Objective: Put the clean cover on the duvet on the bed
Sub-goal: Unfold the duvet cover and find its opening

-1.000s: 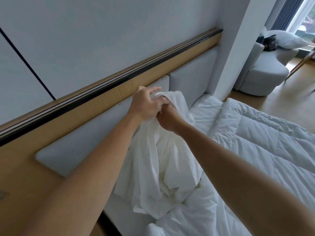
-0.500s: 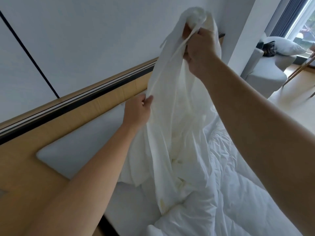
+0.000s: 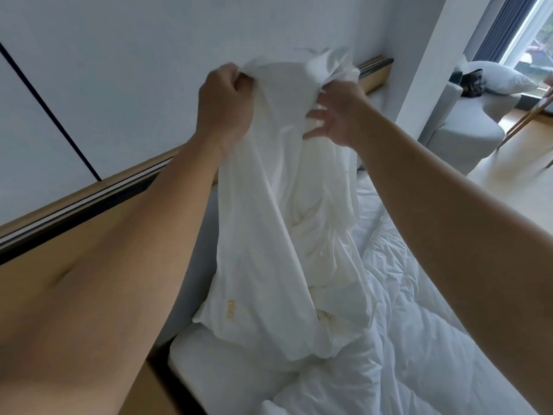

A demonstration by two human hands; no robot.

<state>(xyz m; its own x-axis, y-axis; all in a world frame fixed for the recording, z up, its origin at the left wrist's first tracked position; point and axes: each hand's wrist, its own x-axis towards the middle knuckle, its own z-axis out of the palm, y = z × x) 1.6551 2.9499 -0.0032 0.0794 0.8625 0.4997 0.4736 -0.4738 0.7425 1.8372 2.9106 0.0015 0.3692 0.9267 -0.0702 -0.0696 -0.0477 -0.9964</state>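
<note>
The white duvet cover hangs bunched in front of me, its lower end resting on the bed. My left hand grips its top edge in a fist at the upper left. A short way to the right, my right hand holds a gathered bunch of the cover with its upper fingers, while the lower fingers are spread. The white quilted duvet lies crumpled over the bed to the right, below the cover. A yellowish mark shows low on the cover.
A grey padded headboard and a wooden ledge run along the wall on the left. The mattress corner is near my left arm. Beyond a white pillar stand a grey armchair with a pillow and a dark bag, on wooden floor.
My left hand climbed from the cover's side up to its top edge. My right hand came down from high up. Both now hold the top, spread apart at about the same height.
</note>
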